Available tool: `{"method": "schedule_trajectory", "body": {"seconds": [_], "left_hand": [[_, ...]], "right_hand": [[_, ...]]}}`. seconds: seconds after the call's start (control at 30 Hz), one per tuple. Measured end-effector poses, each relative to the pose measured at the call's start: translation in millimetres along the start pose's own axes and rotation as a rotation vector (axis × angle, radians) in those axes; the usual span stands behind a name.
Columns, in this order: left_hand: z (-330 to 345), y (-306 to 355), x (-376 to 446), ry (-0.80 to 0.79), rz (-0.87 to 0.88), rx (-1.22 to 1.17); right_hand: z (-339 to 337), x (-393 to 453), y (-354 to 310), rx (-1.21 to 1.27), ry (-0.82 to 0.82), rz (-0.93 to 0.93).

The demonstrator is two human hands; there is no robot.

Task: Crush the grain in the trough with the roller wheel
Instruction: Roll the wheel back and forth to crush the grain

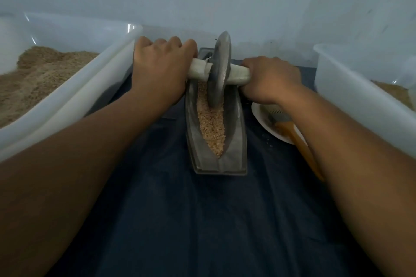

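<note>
Both hands, left hand (161, 67) and right hand (269, 78), wrapped the axle (238, 75); roller wheel (219, 72) looked heavy, rigid, at trough's (236, 123) 12 o'clock end over loose grain (210, 123).

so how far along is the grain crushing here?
Set up: grain fills the trough, roller wheel standing in it. In hand: left hand and right hand grip the axle handle either side, wheel near the far end. Left: the near grain looks coarse, so most crushing probably remains.
</note>
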State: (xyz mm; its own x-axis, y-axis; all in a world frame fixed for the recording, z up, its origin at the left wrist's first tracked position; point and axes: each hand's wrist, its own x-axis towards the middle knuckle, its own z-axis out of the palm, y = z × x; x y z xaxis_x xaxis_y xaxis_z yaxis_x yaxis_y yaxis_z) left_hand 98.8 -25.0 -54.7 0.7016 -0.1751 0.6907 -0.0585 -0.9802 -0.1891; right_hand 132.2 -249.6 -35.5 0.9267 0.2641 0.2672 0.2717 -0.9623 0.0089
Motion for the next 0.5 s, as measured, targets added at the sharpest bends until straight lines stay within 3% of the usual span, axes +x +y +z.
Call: {"method": "schedule_trajectory", "body": {"seconds": [0.5], "left_hand": [[-40, 5, -45, -0.022, 0.012, -0.022]], "right_hand": [[-3, -65, -16, 0.007, 0.205, -0.061]]}}
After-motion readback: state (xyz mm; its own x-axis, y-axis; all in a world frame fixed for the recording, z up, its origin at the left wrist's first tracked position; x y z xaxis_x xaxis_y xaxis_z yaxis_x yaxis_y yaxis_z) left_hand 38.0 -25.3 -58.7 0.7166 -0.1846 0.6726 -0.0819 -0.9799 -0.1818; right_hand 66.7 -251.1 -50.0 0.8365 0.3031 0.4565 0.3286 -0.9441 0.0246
